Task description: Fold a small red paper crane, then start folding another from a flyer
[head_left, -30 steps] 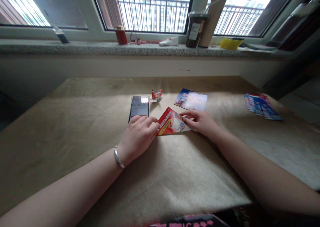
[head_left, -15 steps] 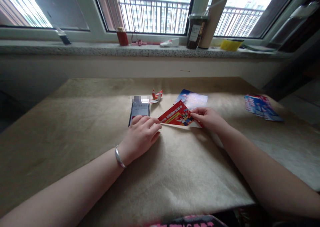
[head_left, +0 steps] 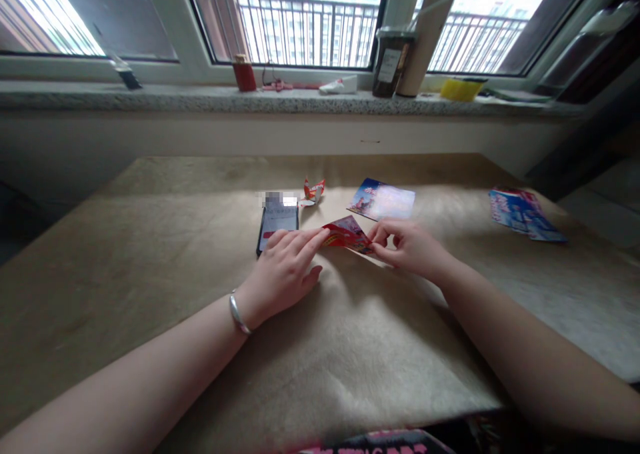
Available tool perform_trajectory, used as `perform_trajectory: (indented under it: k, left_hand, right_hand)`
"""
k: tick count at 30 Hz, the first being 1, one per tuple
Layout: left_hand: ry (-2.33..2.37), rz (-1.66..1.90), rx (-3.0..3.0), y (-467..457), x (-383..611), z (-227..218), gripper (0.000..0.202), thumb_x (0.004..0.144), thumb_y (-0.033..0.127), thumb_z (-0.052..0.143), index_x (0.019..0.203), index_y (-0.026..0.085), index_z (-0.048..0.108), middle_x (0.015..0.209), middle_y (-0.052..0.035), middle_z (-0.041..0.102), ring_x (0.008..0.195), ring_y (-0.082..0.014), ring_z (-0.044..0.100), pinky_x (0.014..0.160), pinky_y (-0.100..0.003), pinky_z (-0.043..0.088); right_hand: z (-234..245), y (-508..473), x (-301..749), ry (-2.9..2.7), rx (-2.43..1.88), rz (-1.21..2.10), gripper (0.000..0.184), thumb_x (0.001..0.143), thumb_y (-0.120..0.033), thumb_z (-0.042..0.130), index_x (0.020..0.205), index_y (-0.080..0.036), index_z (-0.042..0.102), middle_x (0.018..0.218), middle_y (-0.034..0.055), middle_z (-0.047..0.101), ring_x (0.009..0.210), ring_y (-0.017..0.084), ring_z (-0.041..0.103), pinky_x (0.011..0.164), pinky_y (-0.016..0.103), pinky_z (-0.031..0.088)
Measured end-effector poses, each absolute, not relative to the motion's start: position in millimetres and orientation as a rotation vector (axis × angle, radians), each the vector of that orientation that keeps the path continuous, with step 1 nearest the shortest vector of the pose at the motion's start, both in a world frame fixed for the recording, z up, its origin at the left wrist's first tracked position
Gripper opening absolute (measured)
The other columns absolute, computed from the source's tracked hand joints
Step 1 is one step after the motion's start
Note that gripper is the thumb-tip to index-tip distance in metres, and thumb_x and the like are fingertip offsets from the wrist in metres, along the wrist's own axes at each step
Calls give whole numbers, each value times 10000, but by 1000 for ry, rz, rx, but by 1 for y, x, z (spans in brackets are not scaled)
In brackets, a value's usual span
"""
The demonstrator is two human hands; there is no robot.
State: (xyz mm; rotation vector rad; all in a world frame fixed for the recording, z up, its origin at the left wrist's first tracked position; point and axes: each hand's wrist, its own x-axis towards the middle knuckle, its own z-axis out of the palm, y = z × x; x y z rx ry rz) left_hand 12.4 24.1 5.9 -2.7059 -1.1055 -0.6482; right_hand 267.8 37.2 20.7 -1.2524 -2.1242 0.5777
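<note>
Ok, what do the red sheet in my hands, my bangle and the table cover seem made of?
The red sheet looks like thin, slightly glossy printed paper: it bends between left hand and right hand. The bangle seems polished silvery metal, given its glint. The table cover is tan, matte, softly wrinkled: felt-like cloth or paper, hard to tell.

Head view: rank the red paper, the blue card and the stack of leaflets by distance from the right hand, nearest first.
1. red paper: pinched at its right end by the right hand.
2. blue card: flat on the table just beyond the hand, not touching it.
3. stack of leaflets: far off, by the table's right edge.
</note>
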Motion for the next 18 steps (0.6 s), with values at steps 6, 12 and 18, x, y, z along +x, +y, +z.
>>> perform_trajectory:
  k: [6, 12, 18]
  left_hand:
    - [-996, -711, -2804, 24, 13, 4, 631, 824, 201, 532, 1403, 158, 286, 1384, -130, 428, 1221, -247, 441, 1050, -422, 338]
    - [-864, -770, -2948, 25, 13, 5, 594, 835, 212, 531, 1372, 144, 287, 1336, -138, 471, 1260, -228, 423, 1068, -432, 359]
    - [-788, -763, -3023, 25, 13, 6, 532, 840, 176, 518, 1334, 181, 322, 1334, -114, 470, 1300, -213, 380, 1085, -438, 348]
  right_hand:
    - [20, 34, 266, -2270, -1104, 506, 134, 743, -175, 583, 631, -196, 513, 837, 26, 669, 760, 141, 584, 686, 267, 433]
    - [20, 31, 264, -2327, -1126, 588, 124, 784, -231, 570, 670, -192, 542, 832, 26, 661, 736, 129, 582, 628, 239, 430]
    - [21, 29, 261, -2330, -1265, 619, 122, 796, -317, 595, 823, -199, 608, 729, 3, 639, 636, 116, 570, 586, 233, 431]
